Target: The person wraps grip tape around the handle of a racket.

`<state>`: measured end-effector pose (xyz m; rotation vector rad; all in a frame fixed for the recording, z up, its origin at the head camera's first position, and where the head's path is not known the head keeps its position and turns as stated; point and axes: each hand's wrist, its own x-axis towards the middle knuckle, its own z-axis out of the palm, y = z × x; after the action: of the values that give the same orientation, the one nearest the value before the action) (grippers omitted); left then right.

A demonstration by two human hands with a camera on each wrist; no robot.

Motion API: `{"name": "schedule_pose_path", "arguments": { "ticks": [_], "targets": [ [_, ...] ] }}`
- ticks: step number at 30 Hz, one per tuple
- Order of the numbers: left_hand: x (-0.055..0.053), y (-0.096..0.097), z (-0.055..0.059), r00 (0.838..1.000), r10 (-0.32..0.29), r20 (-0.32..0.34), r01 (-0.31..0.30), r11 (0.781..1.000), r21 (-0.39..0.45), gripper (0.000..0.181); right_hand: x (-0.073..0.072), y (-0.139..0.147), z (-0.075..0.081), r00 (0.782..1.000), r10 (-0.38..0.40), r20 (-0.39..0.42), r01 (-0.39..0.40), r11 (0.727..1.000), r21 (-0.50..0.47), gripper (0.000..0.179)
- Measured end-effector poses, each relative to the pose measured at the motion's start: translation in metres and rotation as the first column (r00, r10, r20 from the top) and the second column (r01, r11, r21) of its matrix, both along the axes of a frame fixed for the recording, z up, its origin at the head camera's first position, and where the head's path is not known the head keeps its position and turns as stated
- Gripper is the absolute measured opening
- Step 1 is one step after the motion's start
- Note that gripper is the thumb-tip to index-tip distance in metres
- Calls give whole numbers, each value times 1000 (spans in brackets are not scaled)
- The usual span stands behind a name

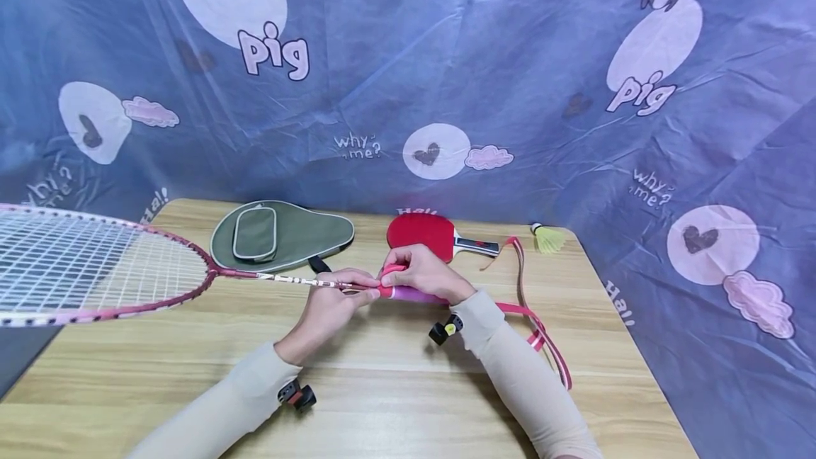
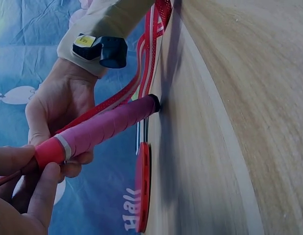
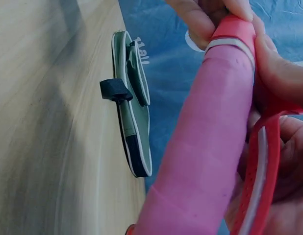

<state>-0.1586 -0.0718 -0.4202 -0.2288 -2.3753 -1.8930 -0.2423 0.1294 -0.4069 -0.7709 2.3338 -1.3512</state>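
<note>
A badminton racket [image 1: 210, 273] is held across the table, its strung head off to the left. My left hand [image 1: 331, 307] pinches the shaft end by the pink handle [image 2: 110, 125]; its fingertips touch the red band around the handle's top. With thumb and fingers, my right hand [image 1: 423, 273] holds red grip tape [image 3: 262, 166] against that same end. A whitish ring shows just below the red band. The tape's long loose strip, red with a pale stripe, trails right and loops over the table. Part of the right fingers is hidden behind the handle in the right wrist view.
Behind the hands lie a green paddle case [image 1: 299, 232] with a black strap and a red table tennis paddle [image 1: 421, 232]. A yellow shuttlecock [image 1: 548, 238] sits at the back right corner. A blue printed cloth [image 1: 382, 91] hangs behind the wooden table [image 1: 370, 388].
</note>
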Motion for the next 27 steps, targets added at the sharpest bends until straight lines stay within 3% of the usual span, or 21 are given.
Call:
{"name": "schedule_pose_path", "arguments": {
  "ticks": [9, 13, 21, 27],
  "targets": [
    [-3, 0, -2, 998, -27, 50, 23, 997, 78, 21, 0, -2, -6, 999, 40, 28, -38, 997, -69, 14],
    [-4, 0, -2, 998, -31, 51, 25, 994, 105, 29, 2, -4, -7, 1000, 21, 12, -20, 995, -99, 14],
    [-3, 1, -9, 1000, 3, -6, -2, 996, 94, 22, 6, -6, -6, 999, -35, 6, 35, 995, -95, 15],
    [-3, -1, -10, 1000, -3, -31, 6, 997, 83, 16, 5, -3, -2, 1000, -4, 10, 4, 999, -41, 11]
  ]
}}
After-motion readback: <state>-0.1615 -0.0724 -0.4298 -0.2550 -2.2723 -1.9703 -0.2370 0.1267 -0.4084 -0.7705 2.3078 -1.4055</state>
